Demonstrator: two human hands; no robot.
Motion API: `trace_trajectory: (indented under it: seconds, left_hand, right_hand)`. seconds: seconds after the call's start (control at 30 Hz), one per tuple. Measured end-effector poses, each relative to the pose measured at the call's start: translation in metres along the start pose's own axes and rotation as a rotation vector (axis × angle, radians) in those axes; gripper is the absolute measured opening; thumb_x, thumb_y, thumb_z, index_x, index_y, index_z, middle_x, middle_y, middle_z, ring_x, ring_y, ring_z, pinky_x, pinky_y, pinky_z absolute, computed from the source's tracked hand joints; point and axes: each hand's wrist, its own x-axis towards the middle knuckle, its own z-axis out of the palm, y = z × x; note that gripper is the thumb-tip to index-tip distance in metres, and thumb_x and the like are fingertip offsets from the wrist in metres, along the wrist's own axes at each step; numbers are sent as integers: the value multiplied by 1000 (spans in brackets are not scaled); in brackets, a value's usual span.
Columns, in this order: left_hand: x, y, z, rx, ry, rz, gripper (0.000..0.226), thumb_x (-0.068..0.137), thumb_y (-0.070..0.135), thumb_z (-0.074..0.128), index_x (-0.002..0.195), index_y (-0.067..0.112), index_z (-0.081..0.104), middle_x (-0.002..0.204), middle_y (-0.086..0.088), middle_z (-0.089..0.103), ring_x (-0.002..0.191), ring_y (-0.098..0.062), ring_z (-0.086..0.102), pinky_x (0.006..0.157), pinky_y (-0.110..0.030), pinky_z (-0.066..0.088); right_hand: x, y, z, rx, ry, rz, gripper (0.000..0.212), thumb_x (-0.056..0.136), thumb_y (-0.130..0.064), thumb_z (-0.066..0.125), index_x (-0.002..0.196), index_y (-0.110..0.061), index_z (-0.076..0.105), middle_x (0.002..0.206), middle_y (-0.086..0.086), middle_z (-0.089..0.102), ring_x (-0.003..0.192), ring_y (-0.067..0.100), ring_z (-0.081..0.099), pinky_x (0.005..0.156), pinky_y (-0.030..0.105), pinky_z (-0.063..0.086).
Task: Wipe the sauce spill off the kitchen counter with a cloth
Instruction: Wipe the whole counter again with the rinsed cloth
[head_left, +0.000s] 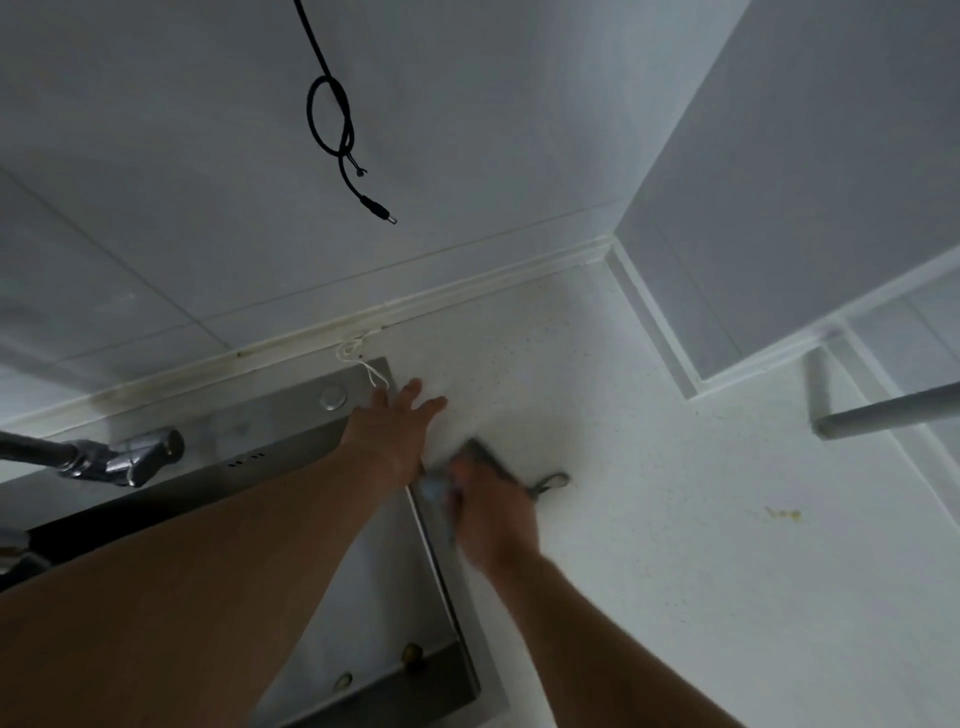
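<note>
A grey cloth (485, 457) with a small hanging loop lies on the white speckled counter (649, 519) beside the sink's right rim. My right hand (493, 514) is closed on the cloth and presses it onto the counter; the hand is blurred. My left hand (400, 421) rests flat, fingers spread, at the sink's far right corner, just left of the cloth. A small yellowish sauce smear (784, 514) sits on the counter well to the right of the cloth, apart from it.
A steel sink (291, 415) fills the lower left, with a chrome tap (119, 457) at its left. A black cable (337, 130) hangs down the back wall. A white string (363, 358) lies by the wall joint. A wall cabinet (779, 182) and a rail (883, 410) stand at right.
</note>
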Motion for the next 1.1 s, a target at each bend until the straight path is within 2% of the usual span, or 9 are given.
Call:
trace_trajectory:
  seconds: [0.1, 0.2, 0.3, 0.47, 0.6, 0.73, 0.83, 1.0, 1.1]
  left_hand:
    - [-1, 5, -5, 21, -4, -25, 104, 89, 13, 70, 162, 42, 2, 172, 0, -14, 156, -45, 4, 118, -61, 30]
    - [1, 9, -4, 37, 4, -35, 99, 90, 17, 70, 162, 41, 6, 172, -1, -10, 154, -48, 9, 117, -65, 29]
    - [6, 8, 0, 45, 35, -34, 100, 88, 18, 73, 160, 42, 8, 171, -2, -7, 153, -48, 13, 117, -64, 30]
    - [4, 10, -1, 69, 36, -49, 99, 88, 18, 69, 160, 42, 6, 171, -3, -7, 153, -48, 13, 117, -63, 29]
    - [-3, 26, -7, 196, 43, -119, 85, 96, 25, 52, 163, 36, 1, 171, -11, -13, 149, -60, -12, 119, -72, -3]
    - [-4, 66, -18, 80, 87, -98, 80, 100, 37, 46, 164, 31, 0, 171, -13, -15, 149, -59, -14, 120, -72, 3]
    - [-4, 96, -25, -24, 9, -100, 84, 101, 37, 52, 163, 35, -5, 171, -13, -13, 152, -55, -3, 119, -71, 15]
    - [3, 123, -32, -194, -102, -183, 90, 102, 18, 53, 162, 42, -9, 169, -13, -22, 150, -59, -5, 114, -70, 30]
    - [7, 125, -23, -175, -160, -152, 96, 101, 17, 54, 160, 42, -17, 165, -12, -32, 148, -63, -9, 114, -69, 33]
  right_hand:
    - [-25, 25, -4, -52, -120, -98, 25, 93, -53, 56, 111, -37, 64, 96, -6, 75, 74, 13, 71, 62, 31, 56]
    - [13, 94, -61, -133, 43, 282, 20, 88, -42, 60, 99, -26, 64, 66, -2, 65, 72, 25, 72, 75, 44, 59]
    - [45, 139, -95, -176, 282, 664, 10, 103, -30, 46, 100, -21, 48, 79, 7, 65, 83, 38, 67, 73, 40, 44]
    - [7, 33, -7, -8, 129, 207, 14, 97, -37, 51, 93, -30, 63, 84, -13, 67, 70, 9, 65, 65, 25, 50]
    - [-21, 52, 0, 31, -169, -245, 23, 104, -38, 50, 122, -34, 63, 112, -6, 70, 86, 18, 67, 70, 34, 58]
    - [31, 150, -96, 83, 117, 315, 24, 94, -38, 65, 106, -25, 81, 80, 1, 76, 73, 25, 70, 77, 40, 58]
    - [69, 167, -126, 96, 386, 710, 32, 104, -24, 48, 123, -27, 74, 110, 9, 73, 97, 32, 68, 80, 34, 46]
    - [2, 88, -55, 404, -17, 368, 21, 94, -32, 64, 112, -36, 75, 96, -2, 76, 87, 19, 70, 72, 36, 59]
    - [-37, 128, -52, 191, -101, 44, 28, 95, -55, 44, 118, -55, 60, 103, -28, 62, 94, -12, 57, 75, 11, 40]
